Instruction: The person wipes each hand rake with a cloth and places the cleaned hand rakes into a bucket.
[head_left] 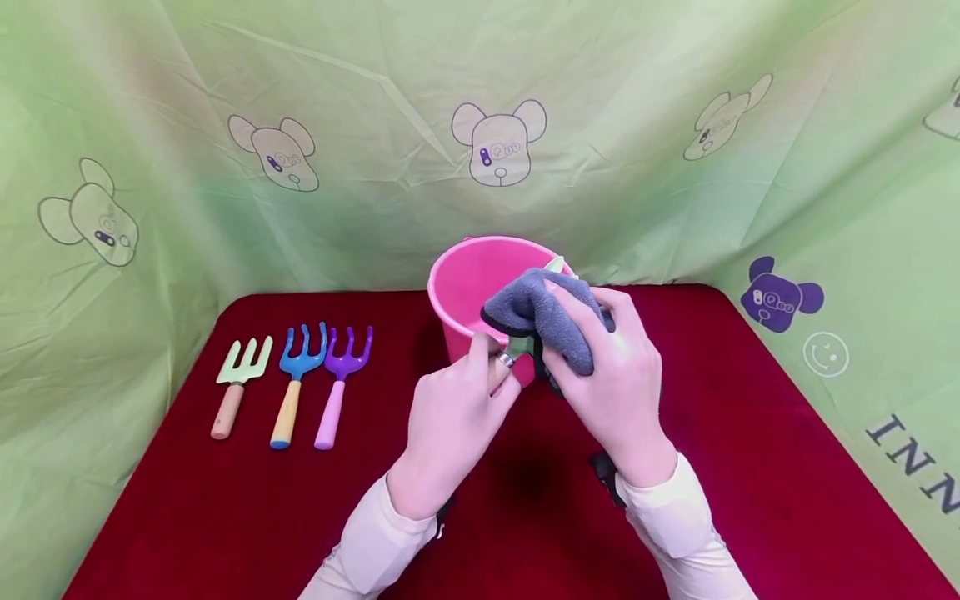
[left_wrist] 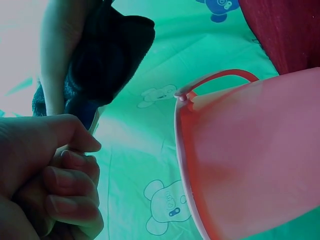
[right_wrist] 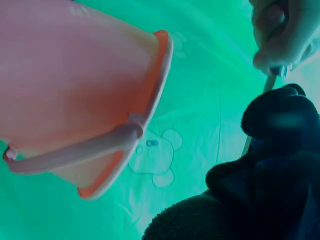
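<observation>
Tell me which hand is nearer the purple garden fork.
Left. The left hand grips a tool handle to the right of the purple garden fork; the right hand, holding the gray cloth, is farther right.

The cloth (head_left: 551,321) is showing plain grey-blue with a dark edge. The held tool (head_left: 507,360) is combining a tan handle, a silver collar and a green head. The bucket (head_left: 465,283) is displaying solid pink. The left fork (head_left: 236,384) is pairing pale green tines with a light brown handle; the middle fork (head_left: 295,382) is pairing blue tines with a yellow, blue-ended handle; the right fork (head_left: 340,380) is pairing purple tines with a pink handle. The tablecloth (head_left: 750,417) is presenting deep red. The sleeves (head_left: 671,521) are showing off-white. The backdrop (head_left: 367,200) is carrying outlined animal heads (head_left: 500,148) on pale green, plus one solid purple head (head_left: 776,304), a white smiley (head_left: 827,354) and dark lettering (head_left: 911,457).
</observation>
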